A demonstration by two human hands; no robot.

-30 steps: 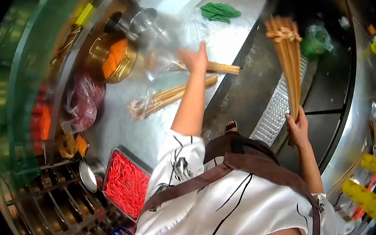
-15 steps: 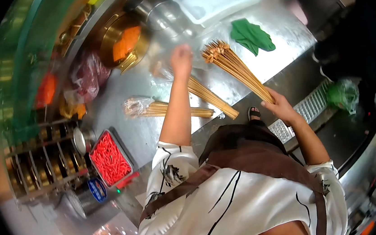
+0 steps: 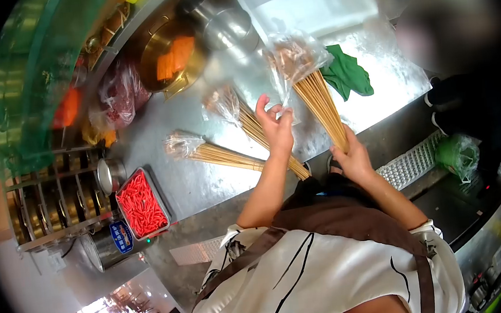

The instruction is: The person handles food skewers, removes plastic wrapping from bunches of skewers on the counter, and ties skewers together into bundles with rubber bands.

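A bundle of skewers (image 3: 322,106) is held at its lower stick ends by my right hand (image 3: 354,157), whose fingers are wrapped round it. Brown food pieces crowd its far end, and a clear plastic bag (image 3: 301,55) covers them. My left hand (image 3: 278,128) is left of the sticks, its thumb and fingers pinched on the bag's trailing edge. Left of that hand, a second skewer bundle (image 3: 251,123) and a third skewer bundle (image 3: 220,151) lie on the metal table (image 3: 190,183), both with bagged heads. The second bundle is partly hidden behind my left forearm.
A green cloth (image 3: 346,73) and a white tub (image 3: 308,6) are beyond the bundle. At left stand a pot with orange blocks (image 3: 172,61), a bag of dark red contents (image 3: 121,96) and a tray of red strips (image 3: 142,204). Another person stands at right.
The held bundle's bare head is now under a clear bag. My left hand has come down and right to pinch the bag, while the bundle has shifted slightly left and stands steeper in view.
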